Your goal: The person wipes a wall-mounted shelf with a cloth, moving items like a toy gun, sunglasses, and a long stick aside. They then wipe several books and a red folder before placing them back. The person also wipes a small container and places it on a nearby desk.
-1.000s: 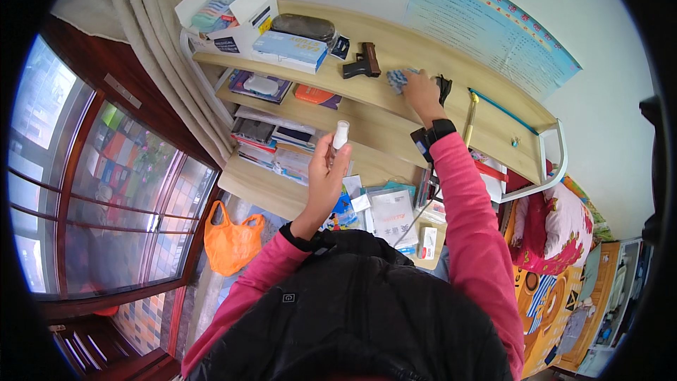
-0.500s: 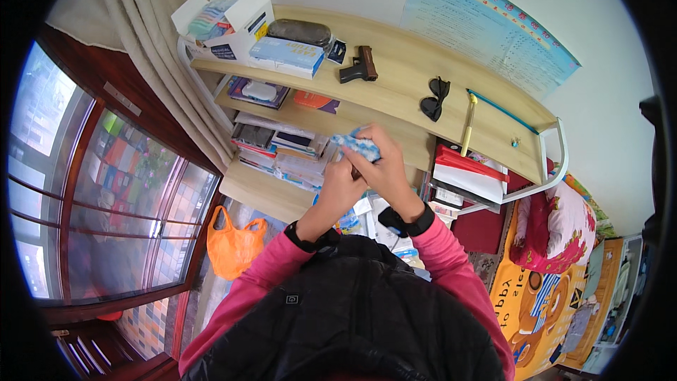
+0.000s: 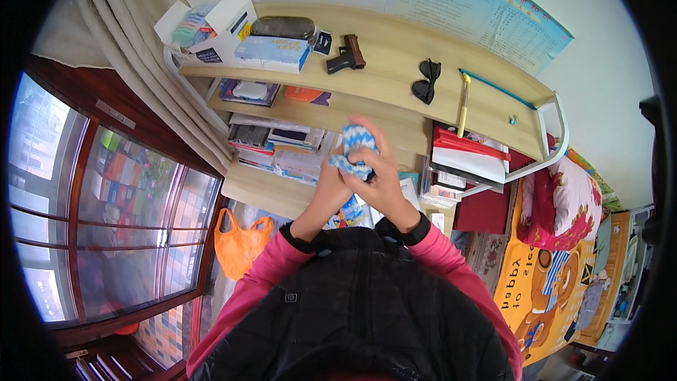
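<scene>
Both my hands are raised together in front of the shelves, over a blue-and-white checked cloth point(image 3: 360, 140). My right hand point(image 3: 388, 182) is closed on this cloth, with its fingers bent over the folds. Pressed close against it, my left hand point(image 3: 328, 189) is closed too, its fingers mostly hidden behind the cloth and the right hand. A small dark patch shows beneath the cloth between the hands; I cannot make out what it is.
Along the top shelf point(image 3: 384, 70) lie a dark case point(image 3: 284, 27), a blue-and-white box point(image 3: 271, 53), a pistol-shaped object point(image 3: 346, 55), sunglasses point(image 3: 427, 80) and a yellow stick point(image 3: 463, 107). Books and folders fill lower shelves. An orange bag point(image 3: 243, 254) hangs at left.
The cloth now stands more upright and bunched between my hands, with a fold under the right fingers. My hands have turned and drawn closer together. The view has shifted slightly.
</scene>
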Available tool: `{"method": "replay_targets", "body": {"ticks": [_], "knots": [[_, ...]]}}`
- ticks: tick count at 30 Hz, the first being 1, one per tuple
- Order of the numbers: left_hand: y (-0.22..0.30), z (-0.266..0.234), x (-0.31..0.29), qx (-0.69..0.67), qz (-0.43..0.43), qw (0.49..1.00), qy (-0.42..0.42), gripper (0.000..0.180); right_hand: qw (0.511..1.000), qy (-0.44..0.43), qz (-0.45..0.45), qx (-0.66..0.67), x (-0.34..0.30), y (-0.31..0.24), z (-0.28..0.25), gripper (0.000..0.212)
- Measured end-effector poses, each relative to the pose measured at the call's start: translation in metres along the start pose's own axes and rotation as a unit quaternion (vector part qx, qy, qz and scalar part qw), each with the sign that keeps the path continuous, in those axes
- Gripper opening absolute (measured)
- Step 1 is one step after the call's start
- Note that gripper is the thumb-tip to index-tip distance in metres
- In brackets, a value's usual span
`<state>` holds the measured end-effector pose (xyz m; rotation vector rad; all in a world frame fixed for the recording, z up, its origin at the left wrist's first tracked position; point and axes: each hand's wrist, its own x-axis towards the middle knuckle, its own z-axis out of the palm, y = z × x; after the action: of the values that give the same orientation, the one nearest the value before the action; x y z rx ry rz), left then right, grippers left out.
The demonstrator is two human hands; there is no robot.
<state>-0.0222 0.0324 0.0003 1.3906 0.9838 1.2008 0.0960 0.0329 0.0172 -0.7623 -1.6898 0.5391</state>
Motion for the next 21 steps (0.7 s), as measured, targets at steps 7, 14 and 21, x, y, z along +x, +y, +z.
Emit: {"method": "replay_targets", "body": {"ticks": [7,14,21], "knots": [[-0.014,-0.012,-0.006,0.025,-0.059,0.998,-0.013,0.027,0.895,0.143,0.39,0.161,0.015,0.028,-0.025,0.012],[-0.01,-0.076,0.057,-0.029,0.017,0.999,0.027,0.017,0.867,-0.008,0.246,-0.433,0.16,0.142,-0.02,0.057],[-0.022,-0.087,0.197,0.057,0.099,0.993,0.03,0.016,0.823,-0.063,0.332,-0.456,0.165,0.178,0.002,0.045]]}}
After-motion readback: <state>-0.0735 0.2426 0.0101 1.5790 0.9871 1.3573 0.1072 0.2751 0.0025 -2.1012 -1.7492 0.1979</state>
